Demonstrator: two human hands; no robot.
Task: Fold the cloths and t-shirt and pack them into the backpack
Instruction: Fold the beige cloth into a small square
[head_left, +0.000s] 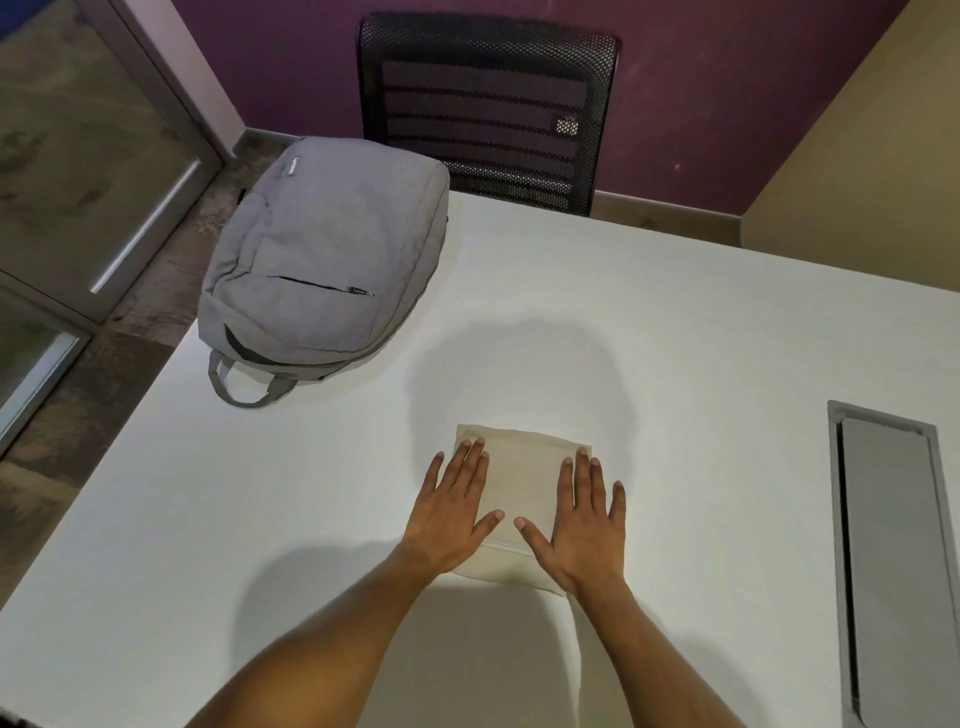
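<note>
A beige cloth (522, 486) lies folded into a small square on the white table (675, 338), near its front middle. My left hand (452, 512) lies flat on the cloth's left side, fingers straight and spread. Flat on its right side rests my right hand (584, 519), also with straight fingers. A grey backpack (322, 249) lies on its back at the table's far left corner, zipped, its top handle toward me. No t-shirt shows in view.
A black mesh office chair (488, 109) stands behind the table's far edge. A grey cable hatch (883, 545) is set into the table at the right. The floor and a glass door are to the left.
</note>
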